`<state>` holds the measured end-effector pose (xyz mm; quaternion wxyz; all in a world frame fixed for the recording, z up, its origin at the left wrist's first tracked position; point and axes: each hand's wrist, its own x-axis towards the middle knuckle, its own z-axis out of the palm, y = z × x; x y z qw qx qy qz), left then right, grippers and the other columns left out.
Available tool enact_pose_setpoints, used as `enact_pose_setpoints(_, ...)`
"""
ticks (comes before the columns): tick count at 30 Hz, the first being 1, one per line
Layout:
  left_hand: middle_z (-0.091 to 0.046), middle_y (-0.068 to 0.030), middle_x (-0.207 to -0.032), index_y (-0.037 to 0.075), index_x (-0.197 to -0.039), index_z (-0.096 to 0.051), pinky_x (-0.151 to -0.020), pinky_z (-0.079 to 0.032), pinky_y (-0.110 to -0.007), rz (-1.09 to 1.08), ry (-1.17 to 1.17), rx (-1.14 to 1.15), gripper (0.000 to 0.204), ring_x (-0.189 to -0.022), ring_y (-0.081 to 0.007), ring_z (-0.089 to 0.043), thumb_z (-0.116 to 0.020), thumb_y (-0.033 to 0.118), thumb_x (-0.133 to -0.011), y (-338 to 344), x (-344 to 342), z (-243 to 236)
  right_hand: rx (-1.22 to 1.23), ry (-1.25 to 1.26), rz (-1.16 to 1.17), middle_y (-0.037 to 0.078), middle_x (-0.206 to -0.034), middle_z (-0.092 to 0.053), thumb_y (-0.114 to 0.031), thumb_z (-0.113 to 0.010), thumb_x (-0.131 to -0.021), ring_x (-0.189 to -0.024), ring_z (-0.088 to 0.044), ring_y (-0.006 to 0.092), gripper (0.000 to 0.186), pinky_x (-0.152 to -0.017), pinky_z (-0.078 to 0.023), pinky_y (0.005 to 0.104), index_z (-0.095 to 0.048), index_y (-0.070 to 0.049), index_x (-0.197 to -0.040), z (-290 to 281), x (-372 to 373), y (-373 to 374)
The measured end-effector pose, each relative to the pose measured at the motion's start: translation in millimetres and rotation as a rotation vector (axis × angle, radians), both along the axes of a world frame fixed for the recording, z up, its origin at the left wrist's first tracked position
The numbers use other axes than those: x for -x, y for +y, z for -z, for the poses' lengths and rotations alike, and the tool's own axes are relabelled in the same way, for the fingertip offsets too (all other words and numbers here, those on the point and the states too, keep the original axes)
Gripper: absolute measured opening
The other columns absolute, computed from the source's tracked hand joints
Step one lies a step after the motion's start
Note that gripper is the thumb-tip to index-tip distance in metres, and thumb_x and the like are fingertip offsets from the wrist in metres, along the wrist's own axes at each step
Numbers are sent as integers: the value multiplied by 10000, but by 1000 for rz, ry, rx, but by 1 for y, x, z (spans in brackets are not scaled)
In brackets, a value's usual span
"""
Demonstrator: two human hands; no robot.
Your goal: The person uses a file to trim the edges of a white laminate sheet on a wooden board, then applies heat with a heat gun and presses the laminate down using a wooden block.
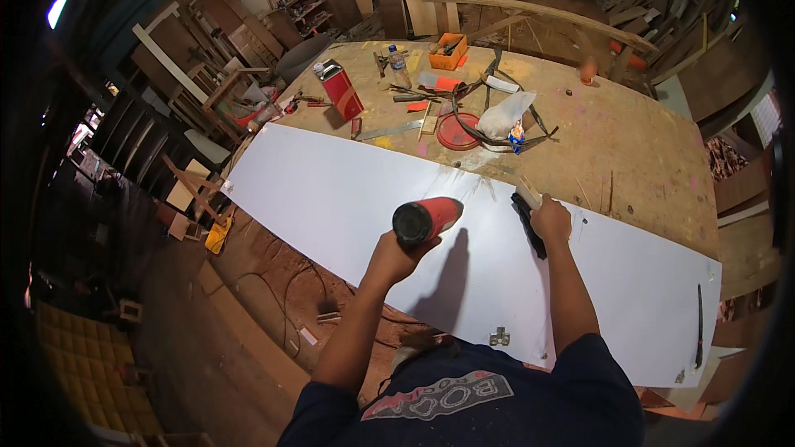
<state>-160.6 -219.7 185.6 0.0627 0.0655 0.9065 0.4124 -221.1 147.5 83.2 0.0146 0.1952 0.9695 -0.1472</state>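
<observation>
A long white board (331,186) lies across the worktable (629,157) in front of me. My left hand (393,260) is closed round a red bottle (444,213) with a black base, held tilted above the board. The base faces up toward me and the tapered end points away; its tip is partly hidden. My right hand (551,219) grips a brush (527,223) with a pale handle and black bristles, at the board's far edge. Whitish dust and dark smudges mark the board between the hands. A metal hinge (499,336) rests near the board's close edge.
Behind the board stand a red metal can (339,91), a water bottle (399,66) and an orange box (448,50). A red lid (458,131), plastic bag (507,118) and black strips lie nearby. A dark strip (700,327) lies at right. Cables cross the floor.
</observation>
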Motion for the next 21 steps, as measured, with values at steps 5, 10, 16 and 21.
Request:
enact_pose_setpoints(5, -715, -43, -801, 36, -1200, -745, -662, -556, -371, -79, -166, -17, 423, -672, -157, -657, -884, 333, -935, -32, -43, -4, -1, -5, 2, 206, -1108, -795, -294, -784, -933, -1059, -770, 378, 435, -940, -606, 497, -692, -29, -1265, -4, -1, -7)
enact_pose_setpoints(10, -733, -69, -937, 48, -1229, -732, -742, -573, -364, -3, -10, 7, 416, -807, -161, -676, -890, 288, -928, -54, -83, -4, -10, 12, -23, 212, -1109, -793, -295, -791, -932, -1060, -769, 381, 443, -938, -607, 498, -686, -24, -1266, 6, 0, -2)
enact_pose_setpoints(16, -801, -116, -1155, 43, -1299, -725, -915, -583, -391, -35, -89, -9, 475, -1048, -236, -759, -908, 242, -909, -65, -99, -6, -16, 5, -19, 214, -1107, -794, -296, -797, -930, -1062, -769, 384, 454, -937, -608, 498, -678, -25, -1273, 6, 0, -5)
enact_pose_setpoints(21, -802, -112, -1072, 40, -1253, -743, -885, -585, -386, -28, -77, 29, 435, -1000, -225, -755, -889, 292, -929, -53, -79, -7, -12, 10, -21, 209, -1109, -795, -300, -801, -929, -1063, -769, 381, 456, -934, -609, 494, -679, -30, -1276, 4, -3, -6)
